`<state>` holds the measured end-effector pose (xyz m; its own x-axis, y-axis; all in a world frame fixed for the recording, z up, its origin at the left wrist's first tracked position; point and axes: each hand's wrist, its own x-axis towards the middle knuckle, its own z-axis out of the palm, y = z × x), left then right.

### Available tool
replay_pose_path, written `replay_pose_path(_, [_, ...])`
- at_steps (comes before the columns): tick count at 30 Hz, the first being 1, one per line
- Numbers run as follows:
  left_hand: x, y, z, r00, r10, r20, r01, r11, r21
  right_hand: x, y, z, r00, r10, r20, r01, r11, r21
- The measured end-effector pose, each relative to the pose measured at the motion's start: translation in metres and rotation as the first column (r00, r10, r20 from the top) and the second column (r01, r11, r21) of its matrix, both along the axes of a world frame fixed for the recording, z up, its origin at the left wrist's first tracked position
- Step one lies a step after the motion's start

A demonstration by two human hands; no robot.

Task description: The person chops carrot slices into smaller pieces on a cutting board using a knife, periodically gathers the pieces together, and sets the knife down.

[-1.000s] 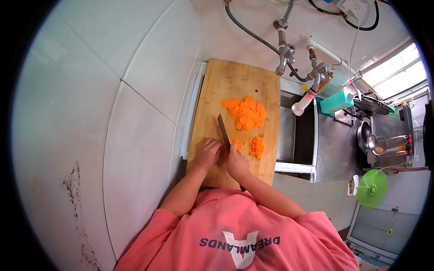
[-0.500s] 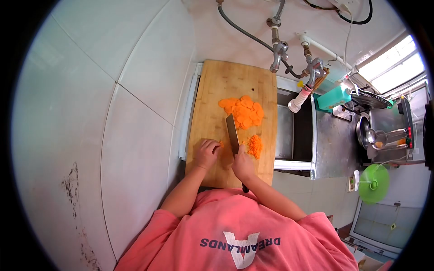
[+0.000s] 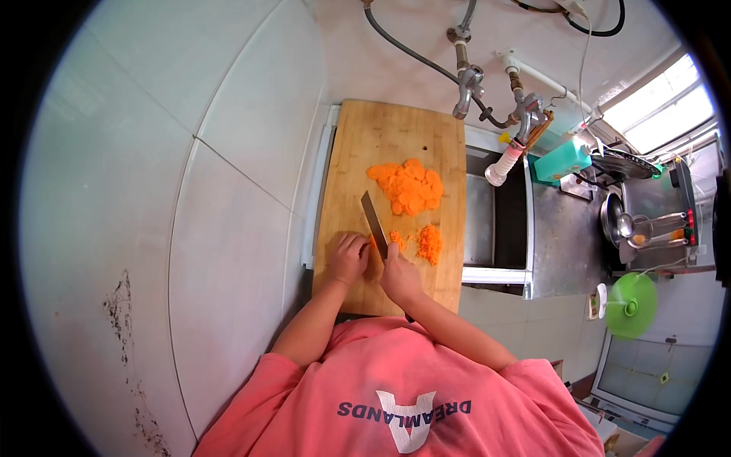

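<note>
My right hand is wrapped around the handle of a kitchen knife with a broad blade. The blade points away from me and leans left, close to the fingertips of my left hand. Curled fingers of that left hand press a carrot piece onto the wooden cutting board; most of the piece is hidden by the hand and blade. Just right of the blade lie some fine carrot shreds. Farther right is a heap of chopped carrot. Beyond the knife tip spreads a pile of round carrot slices.
A sink basin adjoins the board's right side, with taps above it. Past it stand a teal bottle, pans and ladles, and a green fan. A tiled wall rises close on the left.
The knife has moved left, toward my left hand, and its blade tilts further left. Carrot shreds now show to the blade's right. My left hand stays in nearly the same place.
</note>
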<state>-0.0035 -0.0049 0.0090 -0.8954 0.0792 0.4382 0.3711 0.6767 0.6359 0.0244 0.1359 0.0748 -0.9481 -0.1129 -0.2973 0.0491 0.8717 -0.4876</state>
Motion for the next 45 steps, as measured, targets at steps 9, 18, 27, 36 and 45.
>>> replay_pose_path(9, [0.0, 0.002, 0.0, 0.999, 0.015, 0.043, -0.015, 1.0, -0.003, 0.001, -0.004, 0.004, 1.0, 0.028, -0.002, -0.028, 0.999, 0.032])
replay_pose_path(18, [0.0, -0.001, -0.005, 0.999, 0.038, 0.035, -0.036, 0.998, -0.041, -0.001, -0.011, 0.01, 0.999, 0.029, 0.042, -0.031, 0.998, 0.06])
replay_pose_path(27, [-0.001, -0.003, -0.006, 0.999, 0.011, 0.031, -0.01, 0.999, -0.049, -0.002, -0.01, 0.002, 0.999, -0.022, -0.025, 0.023, 0.999, 0.03])
replay_pose_path(36, [0.004, 0.002, -0.006, 0.998, 0.03, 0.064, -0.032, 0.999, 0.025, 0.002, 0.003, -0.011, 0.996, -0.084, -0.012, 0.084, 0.995, 0.049])
replay_pose_path(45, [0.008, -0.002, -0.002, 1.0, 0.022, 0.016, -0.021, 0.998, -0.064, 0.005, -0.006, 0.003, 0.998, -0.042, -0.057, 0.04, 0.999, -0.03])
